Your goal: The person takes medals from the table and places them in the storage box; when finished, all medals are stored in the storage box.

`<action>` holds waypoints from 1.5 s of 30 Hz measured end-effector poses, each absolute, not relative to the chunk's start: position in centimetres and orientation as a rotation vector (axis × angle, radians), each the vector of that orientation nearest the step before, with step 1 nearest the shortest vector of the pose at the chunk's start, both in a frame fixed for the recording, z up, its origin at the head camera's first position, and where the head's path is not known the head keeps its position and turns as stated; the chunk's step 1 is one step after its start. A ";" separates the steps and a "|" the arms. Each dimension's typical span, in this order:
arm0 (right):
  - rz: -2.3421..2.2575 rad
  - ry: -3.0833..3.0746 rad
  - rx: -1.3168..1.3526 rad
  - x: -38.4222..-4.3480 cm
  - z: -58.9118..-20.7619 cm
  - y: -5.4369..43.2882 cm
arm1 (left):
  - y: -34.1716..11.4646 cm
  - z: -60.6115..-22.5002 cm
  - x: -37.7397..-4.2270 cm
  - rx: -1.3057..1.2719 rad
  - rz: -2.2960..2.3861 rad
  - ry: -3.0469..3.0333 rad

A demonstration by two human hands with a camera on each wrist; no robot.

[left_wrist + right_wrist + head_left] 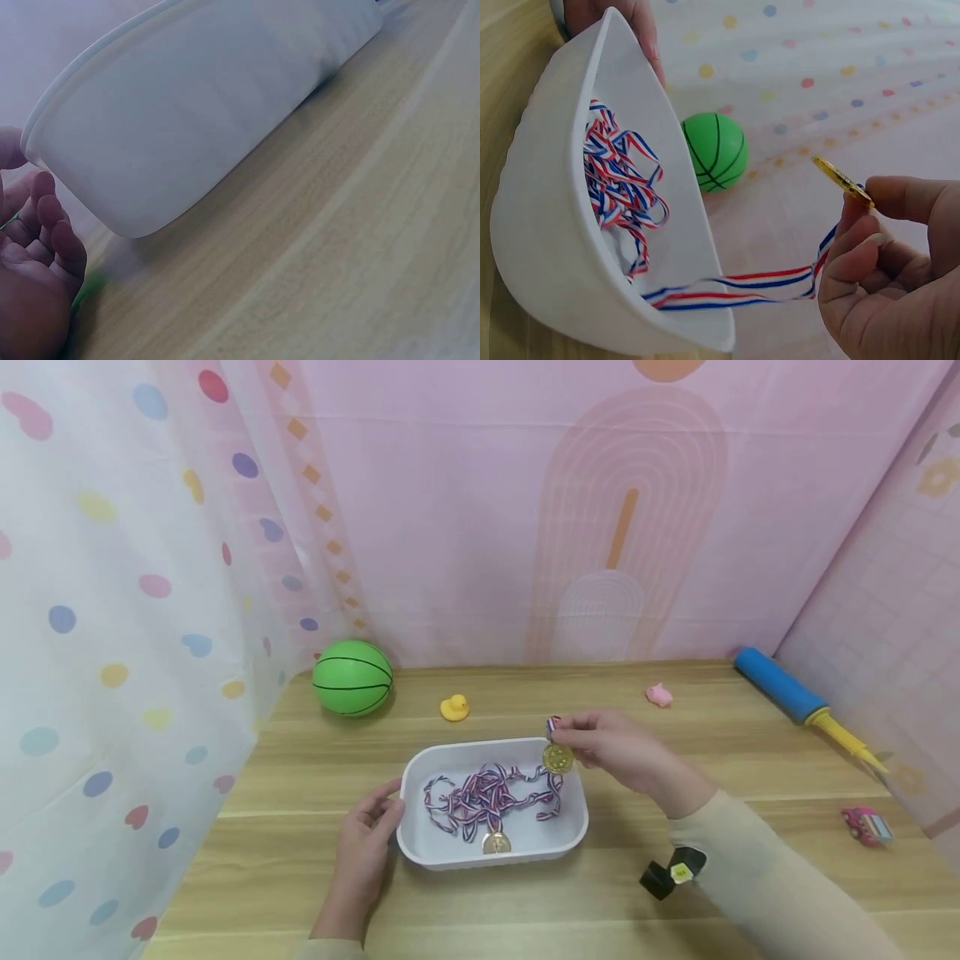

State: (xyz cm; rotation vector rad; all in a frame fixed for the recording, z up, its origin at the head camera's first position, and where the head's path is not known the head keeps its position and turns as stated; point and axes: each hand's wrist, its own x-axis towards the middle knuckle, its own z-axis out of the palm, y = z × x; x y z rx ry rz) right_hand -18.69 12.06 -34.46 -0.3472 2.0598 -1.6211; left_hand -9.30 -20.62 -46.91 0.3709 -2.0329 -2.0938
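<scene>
A white plastic tub (450, 863) stands on the wooden table, holding a tangle of red, white and blue ribbons (483, 793). One gold medal (497, 842) lies inside against the near wall. My left hand (366, 843) grips the tub's left end at the rim; in the left wrist view its other fingers (69, 244) are curled below the rim. Above the tub's right back corner, my right hand (611, 747) pinches another gold medal (557, 758) between thumb and fingers, near where its ribbon joins. From this medal the striped ribbon (757, 281) runs down into the tub.
Behind the tub are a green ball (352, 678), a yellow rubber duck (454, 707) and a small pink toy (659, 695). To the right lie a blue and yellow pump-like toy (783, 685) and a pink toy car (866, 826). Curtains (450, 527) close off the back and sides.
</scene>
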 end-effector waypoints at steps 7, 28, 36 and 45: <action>-1.605 2.071 -0.307 -18.7 -35.9 8.6 | -20.4 -46.8 -9.3 0.363 -2.104 -2.023; -1.395 2.085 -0.345 -17.0 -41.0 4.6 | -20.5 -46.9 -9.3 0.390 -2.090 -2.053; -1.274 2.147 -0.442 -16.6 -41.7 4.5 | -20.6 -46.8 -9.3 0.378 -2.105 -2.040; -1.195 2.199 -0.517 -16.6 -42.0 4.5 | -20.6 -46.8 -9.3 0.368 -2.112 -2.032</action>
